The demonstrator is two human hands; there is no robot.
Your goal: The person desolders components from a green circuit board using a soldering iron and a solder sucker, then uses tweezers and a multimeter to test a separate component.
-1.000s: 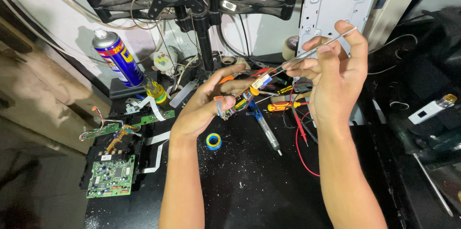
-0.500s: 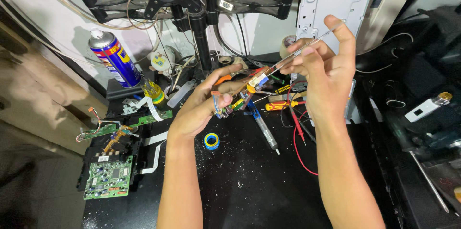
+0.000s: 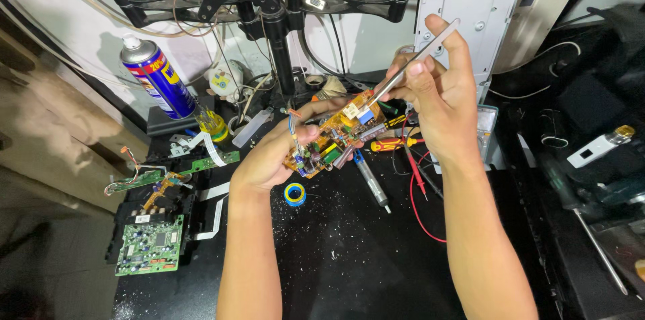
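Orange board (image 3: 336, 135), crowded with small parts, sits clamped in the left hand (image 3: 275, 155) above the black worktop (image 3: 349, 253). The right hand (image 3: 437, 95) pinches thin steel tweezers (image 3: 413, 65), tips on the board. A slip could bend a lead or drop the board onto the screwdriver (image 3: 393, 144).

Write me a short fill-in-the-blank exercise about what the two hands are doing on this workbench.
1. The left hand holds an ____ circuit board above the black bench.
2. The right hand holds metal ____ whose tips point at the board.
3. A green circuit board lies at the bench's ____ edge.
4. The spray can has a ____ cap.

Missing words: orange; tweezers; left; white
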